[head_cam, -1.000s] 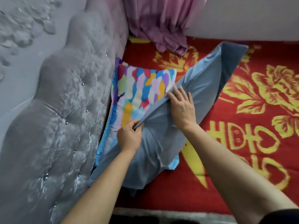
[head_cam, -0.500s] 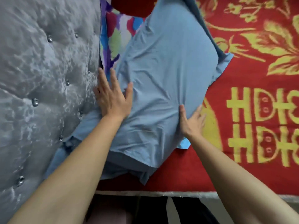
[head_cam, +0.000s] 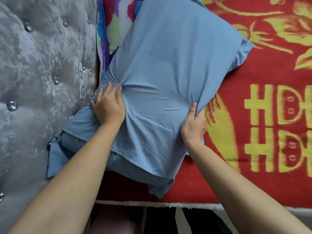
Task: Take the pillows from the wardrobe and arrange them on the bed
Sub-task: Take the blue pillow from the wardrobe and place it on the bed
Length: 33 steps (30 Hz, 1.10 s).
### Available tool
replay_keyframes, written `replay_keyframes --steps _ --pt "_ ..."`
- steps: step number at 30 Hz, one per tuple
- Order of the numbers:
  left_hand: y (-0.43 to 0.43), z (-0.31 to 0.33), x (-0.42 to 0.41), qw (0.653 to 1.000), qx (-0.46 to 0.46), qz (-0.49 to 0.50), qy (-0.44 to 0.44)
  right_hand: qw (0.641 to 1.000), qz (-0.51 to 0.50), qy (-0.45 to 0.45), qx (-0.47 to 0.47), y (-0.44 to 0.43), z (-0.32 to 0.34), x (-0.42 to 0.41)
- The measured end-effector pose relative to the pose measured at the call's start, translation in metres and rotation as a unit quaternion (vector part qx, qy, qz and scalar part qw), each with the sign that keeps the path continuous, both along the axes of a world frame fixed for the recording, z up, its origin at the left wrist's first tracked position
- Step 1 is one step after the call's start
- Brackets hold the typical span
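A blue pillow [head_cam: 168, 65] lies on the bed, slanting from the headboard out over the red blanket. My left hand [head_cam: 108, 107] grips bunched fabric at its left edge, close to the headboard. At the pillow's right edge my right hand [head_cam: 194, 125] pinches the cover, thumb on top. Under the blue pillow, a multicoloured pillow [head_cam: 114, 27] shows only at the top left, against the headboard.
A grey tufted headboard [head_cam: 42, 65] with shiny buttons fills the left side. The red blanket [head_cam: 253, 98] with yellow flowers and lettering covers the bed to the right. The bed's near edge [head_cam: 185, 204] runs along the bottom, with dark floor below it.
The blue pillow went from partly raised to lying flat on the multicoloured one. My left hand has gone from flat on the cover to gripping it, and my right hand now pinches the right edge.
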<state>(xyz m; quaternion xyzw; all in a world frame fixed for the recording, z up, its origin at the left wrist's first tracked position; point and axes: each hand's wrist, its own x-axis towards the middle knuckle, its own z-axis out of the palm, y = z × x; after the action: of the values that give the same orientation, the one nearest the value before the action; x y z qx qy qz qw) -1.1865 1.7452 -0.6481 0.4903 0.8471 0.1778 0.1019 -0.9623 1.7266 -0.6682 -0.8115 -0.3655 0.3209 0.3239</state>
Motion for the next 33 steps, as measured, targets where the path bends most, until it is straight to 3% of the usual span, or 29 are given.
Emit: replay_keyframes --steps 4,10,12,15,18,21,24,30,33 --pt "0.014 0.04 0.008 0.988 0.135 0.064 -0.046 0.997 -0.012 -0.011 0.08 0.025 0.036 -0.003" --pt "0.033 0.07 0.021 0.968 0.224 0.091 -0.063 0.985 -0.001 -0.053 0.164 0.083 0.07 0.012" --pt "0.038 0.065 0.014 0.974 0.189 0.11 -0.057 0.984 0.033 -0.076 0.156 0.106 0.069 0.018" --pt "0.04 0.038 0.002 0.991 -0.003 0.11 -0.078 0.986 0.154 -0.055 0.036 0.135 0.047 0.03" --pt "0.02 0.007 -0.011 0.959 -0.14 0.186 -0.162 0.961 0.248 0.008 -0.123 0.131 0.018 0.037" --pt "-0.008 -0.015 -0.027 0.936 -0.135 0.298 -0.133 0.968 0.21 0.009 -0.139 0.1 -0.005 0.048" --pt "-0.019 -0.02 -0.037 0.939 -0.154 0.275 -0.14 0.977 0.146 0.054 -0.147 0.067 -0.017 0.051" --pt "-0.028 -0.012 -0.043 0.967 -0.034 0.252 0.016 0.995 0.082 0.027 -0.053 0.048 -0.01 0.039" --pt "-0.045 -0.021 -0.037 0.965 -0.11 0.238 0.005 0.987 0.131 -0.016 -0.096 0.03 -0.019 0.036"
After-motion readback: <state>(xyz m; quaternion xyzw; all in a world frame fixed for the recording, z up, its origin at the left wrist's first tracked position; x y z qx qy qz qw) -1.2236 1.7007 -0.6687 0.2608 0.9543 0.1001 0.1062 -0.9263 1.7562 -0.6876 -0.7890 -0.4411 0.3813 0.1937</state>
